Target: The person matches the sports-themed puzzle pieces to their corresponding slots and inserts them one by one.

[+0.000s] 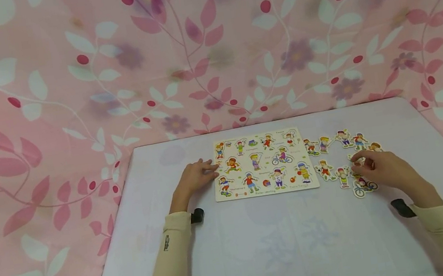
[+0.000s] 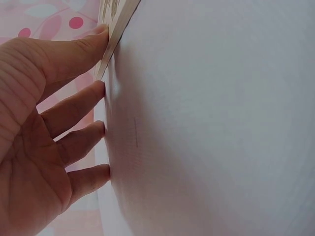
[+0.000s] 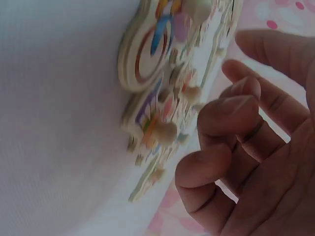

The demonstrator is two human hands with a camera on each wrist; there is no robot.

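A flat wooden puzzle board (image 1: pixel 263 164) printed with children playing sports lies on the table. At its left edge is my left hand (image 1: pixel 195 178); the thumb (image 2: pixel 88 46) touches the board's side, and the fingertips rest on the cloth. My right hand (image 1: pixel 385 170) hovers over loose knobbed puzzle pieces to the right of the board. Its thumb and index finger are apart with nothing between them, while the other fingers bend loosely. Below that hand lies the cyclist piece (image 1: pixel 360 191), partly covered by it. In the right wrist view, wooden knobs (image 3: pixel 165 132) stand up from the pieces.
More loose pieces lie in a cluster beside the board, among them a soccer player (image 1: pixel 325 171), a golfer (image 1: pixel 324 144) and a baseball player (image 1: pixel 344 139). A white cloth (image 1: pixel 263 246) covers the table. Behind it hangs a pink floral curtain (image 1: pixel 208 49).
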